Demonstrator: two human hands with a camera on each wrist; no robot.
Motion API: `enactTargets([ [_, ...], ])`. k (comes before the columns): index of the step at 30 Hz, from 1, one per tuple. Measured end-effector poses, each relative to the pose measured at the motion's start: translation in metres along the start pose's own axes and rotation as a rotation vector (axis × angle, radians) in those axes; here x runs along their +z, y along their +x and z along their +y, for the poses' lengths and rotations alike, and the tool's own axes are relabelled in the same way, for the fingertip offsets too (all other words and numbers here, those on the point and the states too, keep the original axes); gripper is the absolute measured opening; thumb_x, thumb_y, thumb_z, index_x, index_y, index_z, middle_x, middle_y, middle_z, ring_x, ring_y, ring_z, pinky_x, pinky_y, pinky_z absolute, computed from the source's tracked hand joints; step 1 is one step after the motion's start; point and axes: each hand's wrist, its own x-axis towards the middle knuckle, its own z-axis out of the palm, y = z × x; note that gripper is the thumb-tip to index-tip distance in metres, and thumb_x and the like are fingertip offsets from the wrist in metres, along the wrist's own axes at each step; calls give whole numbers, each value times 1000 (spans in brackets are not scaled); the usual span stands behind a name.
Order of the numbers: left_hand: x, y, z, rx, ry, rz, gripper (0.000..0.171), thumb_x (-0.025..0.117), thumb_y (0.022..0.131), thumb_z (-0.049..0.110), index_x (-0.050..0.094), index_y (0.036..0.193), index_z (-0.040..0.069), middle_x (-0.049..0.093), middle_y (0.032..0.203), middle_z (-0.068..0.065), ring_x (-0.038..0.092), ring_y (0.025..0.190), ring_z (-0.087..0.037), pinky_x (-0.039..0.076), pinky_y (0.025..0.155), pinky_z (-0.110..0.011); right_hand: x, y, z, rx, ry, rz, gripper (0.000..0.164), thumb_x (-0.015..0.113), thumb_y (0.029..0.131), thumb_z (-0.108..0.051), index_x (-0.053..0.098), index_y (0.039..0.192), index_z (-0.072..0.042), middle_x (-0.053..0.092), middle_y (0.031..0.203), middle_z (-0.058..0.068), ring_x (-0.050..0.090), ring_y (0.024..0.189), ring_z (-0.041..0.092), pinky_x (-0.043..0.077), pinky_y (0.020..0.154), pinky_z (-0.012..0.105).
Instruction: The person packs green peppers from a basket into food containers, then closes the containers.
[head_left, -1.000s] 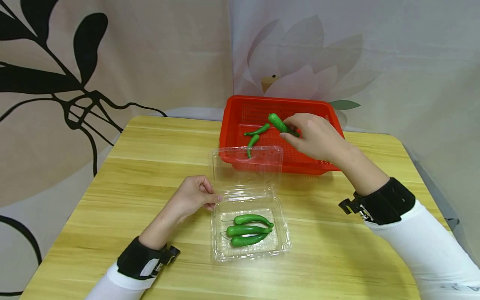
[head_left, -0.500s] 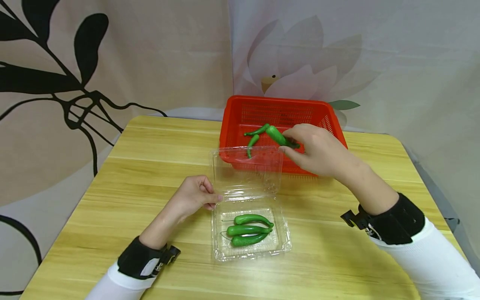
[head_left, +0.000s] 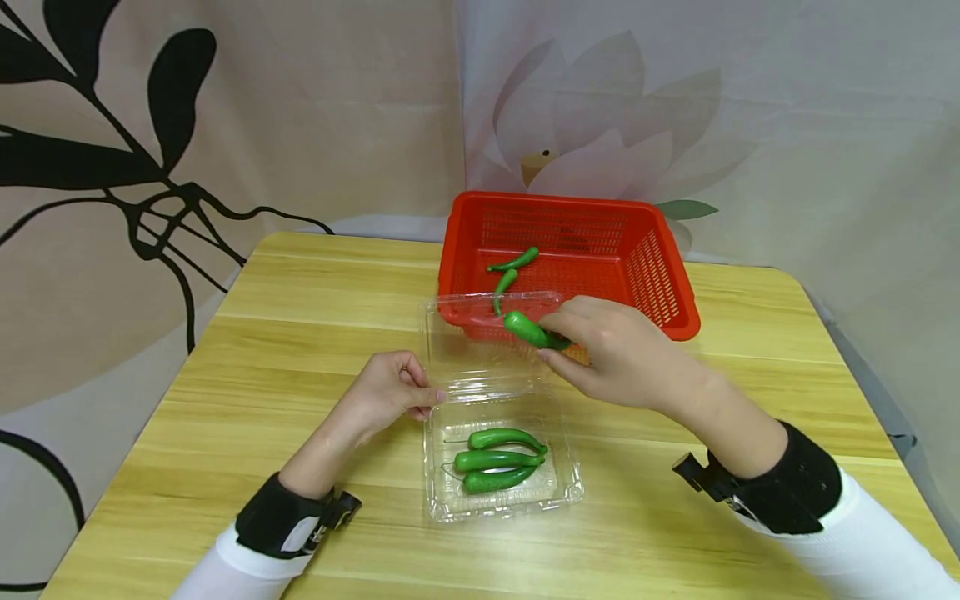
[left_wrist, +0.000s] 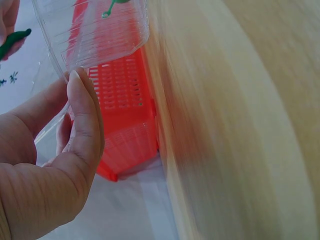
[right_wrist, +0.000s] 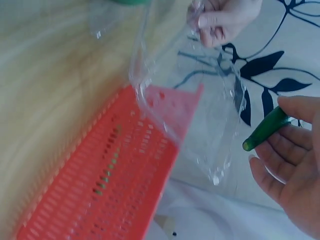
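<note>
My right hand (head_left: 618,354) pinches a green chili pepper (head_left: 528,330) between thumb and fingers, over the raised lid side of a clear plastic clamshell box (head_left: 495,508). In the right wrist view the held pepper (right_wrist: 267,129) points its blunt end away from the palm. With thumb and fingertips, my left hand (head_left: 390,387) pinches the box's left edge near the hinge; the left wrist view shows that thumb (left_wrist: 82,105) against the clear plastic. Inside the box's base lie three green chili peppers (head_left: 495,461), side by side.
Behind the box stands a red plastic basket (head_left: 652,275) with slotted walls, and two smaller green peppers (head_left: 517,260) lie in it. The lid overlaps the basket's front left corner in the head view. All sits on a wooden table (head_left: 315,300) before a printed cloth backdrop.
My right hand has moved from over the basket toward the front and left, carrying the chili pepper to above the lid. The left hand stays at the box's edge.
</note>
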Motion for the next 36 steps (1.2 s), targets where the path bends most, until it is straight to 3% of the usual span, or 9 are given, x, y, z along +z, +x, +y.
enactTargets([
  [6, 0, 0, 1, -6, 13, 10, 23, 77, 89, -10, 55, 87, -4, 74, 92, -27, 70, 67, -22, 64, 64, -32, 15, -5, -14, -50, 4, -36, 28, 84, 91, -23, 73, 113, -9, 71, 99, -3, 64, 87, 12, 59, 77, 30],
  [11, 1, 0, 1, -15, 5, 17, 23, 77, 89, -10, 55, 88, -4, 74, 86, -21, 70, 66, -21, 64, 64, -30, 34, -10, -22, -91, 13, -66, 23, 85, 90, -21, 73, 106, -9, 65, 86, -4, 56, 76, 10, 53, 66, 26],
  [16, 1, 0, 1, -4, 1, 11, 23, 77, 89, -10, 55, 87, -4, 74, 82, -17, 70, 67, -20, 63, 63, -29, 52, -15, -28, -122, 10, -144, 19, 84, 91, -22, 71, 98, -10, 64, 83, -6, 57, 74, 9, 54, 67, 25],
  [24, 1, -1, 1, 10, 2, 5, 24, 78, 88, -10, 55, 85, -3, 73, 79, -16, 70, 67, -20, 63, 64, -30, 70, -19, -36, -74, -36, -318, 19, 82, 92, -24, 66, 90, -14, 60, 79, -9, 58, 73, 9, 58, 73, 30],
  [36, 0, -2, 1, 17, 14, 4, 24, 78, 89, -9, 55, 87, -4, 73, 81, -18, 69, 67, -20, 63, 64, -30, 83, -25, -37, -63, -91, -390, 19, 83, 89, -23, 68, 87, -14, 59, 75, -9, 59, 70, 8, 58, 71, 32],
])
